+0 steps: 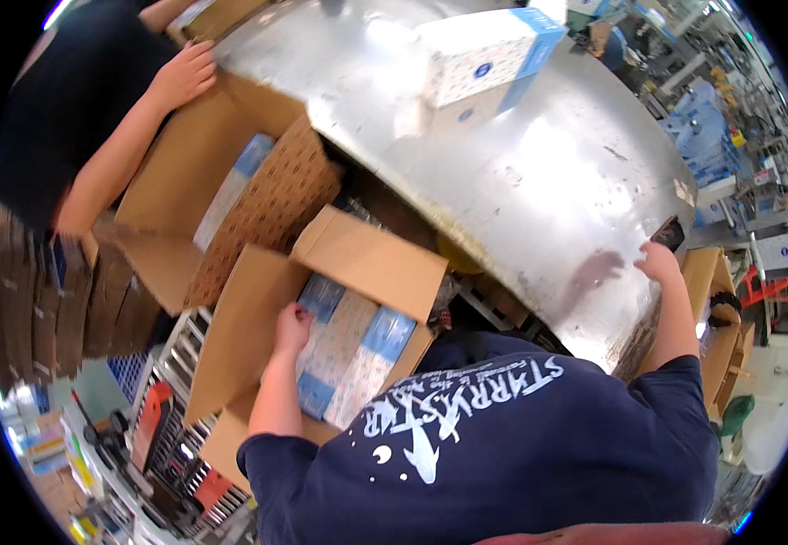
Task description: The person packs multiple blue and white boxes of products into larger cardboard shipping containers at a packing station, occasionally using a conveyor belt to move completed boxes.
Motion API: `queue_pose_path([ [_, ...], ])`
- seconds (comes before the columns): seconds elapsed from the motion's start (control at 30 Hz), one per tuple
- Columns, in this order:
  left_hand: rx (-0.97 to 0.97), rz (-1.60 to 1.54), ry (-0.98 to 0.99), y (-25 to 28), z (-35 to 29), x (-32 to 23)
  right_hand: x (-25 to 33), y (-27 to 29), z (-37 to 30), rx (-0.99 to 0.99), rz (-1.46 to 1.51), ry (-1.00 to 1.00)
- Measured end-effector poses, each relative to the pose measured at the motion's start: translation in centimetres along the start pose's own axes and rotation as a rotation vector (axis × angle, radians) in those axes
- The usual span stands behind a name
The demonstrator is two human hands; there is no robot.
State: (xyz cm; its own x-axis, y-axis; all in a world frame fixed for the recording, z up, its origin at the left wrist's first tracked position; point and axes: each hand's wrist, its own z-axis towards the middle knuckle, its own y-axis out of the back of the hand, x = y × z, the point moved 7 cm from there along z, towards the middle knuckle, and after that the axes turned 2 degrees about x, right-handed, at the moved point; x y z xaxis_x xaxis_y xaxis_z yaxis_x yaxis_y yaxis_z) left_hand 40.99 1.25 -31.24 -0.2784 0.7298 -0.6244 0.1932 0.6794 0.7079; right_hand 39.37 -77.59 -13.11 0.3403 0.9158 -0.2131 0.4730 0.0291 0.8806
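My left hand (294, 329) is over an open brown carton (239, 313), close to the flat white-and-blue packages (349, 341) packed inside it. Its fingers are curled in, and I cannot make out whether anything is between them. My right hand (659, 263) reaches over the right edge of the shiny metal table (539, 218), fingers apart and nothing visible in them. Just beyond it sits a small dark object (670, 234). Farther back on the table stands a white box with a blue end (485, 56), mirrored in the metal.
At the left, a co-worker's hand (185, 74) rests on the rim of another open carton (271, 204) with a white-and-blue package inside. Flattened cardboard (39, 300) is stacked beyond. A roller conveyor (221, 500) runs below the cartons. Another carton (717, 336) stands at the right.
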Motion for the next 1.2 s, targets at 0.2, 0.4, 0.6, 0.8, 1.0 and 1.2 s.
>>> queue_pose_path([
  [0.2, 0.101, 0.426, 0.071, -7.7, 0.4, -1.6, 17.7, 18.4, 7.5, -0.417, 0.225, 0.456],
  [0.4, 0.1, 0.245, 0.078, -6.9, -0.6, -3.5, 36.3, 30.1, 13.9, -0.444, 0.099, 0.678],
  [0.6, -0.139, 0.118, 0.332, -6.4, 0.6, -4.0, 41.4, 27.5, 11.5, -0.308, 0.017, 1.028],
  [0.8, 0.019, 0.139, 0.178, -8.0, -1.3, -3.3, 35.8, 27.7, 10.3, -0.25, 0.393, 1.362],
  [1.0, 0.0, 0.284, 0.243, -7.7, 1.5, -4.9, 20.9, 31.3, 29.3, -0.714, 0.168, 0.17],
  [1.2, -0.017, 0.157, -0.164, -7.2, -0.8, -10.6, 24.4, 29.7, 27.5, -0.409, 0.593, 0.198],
])
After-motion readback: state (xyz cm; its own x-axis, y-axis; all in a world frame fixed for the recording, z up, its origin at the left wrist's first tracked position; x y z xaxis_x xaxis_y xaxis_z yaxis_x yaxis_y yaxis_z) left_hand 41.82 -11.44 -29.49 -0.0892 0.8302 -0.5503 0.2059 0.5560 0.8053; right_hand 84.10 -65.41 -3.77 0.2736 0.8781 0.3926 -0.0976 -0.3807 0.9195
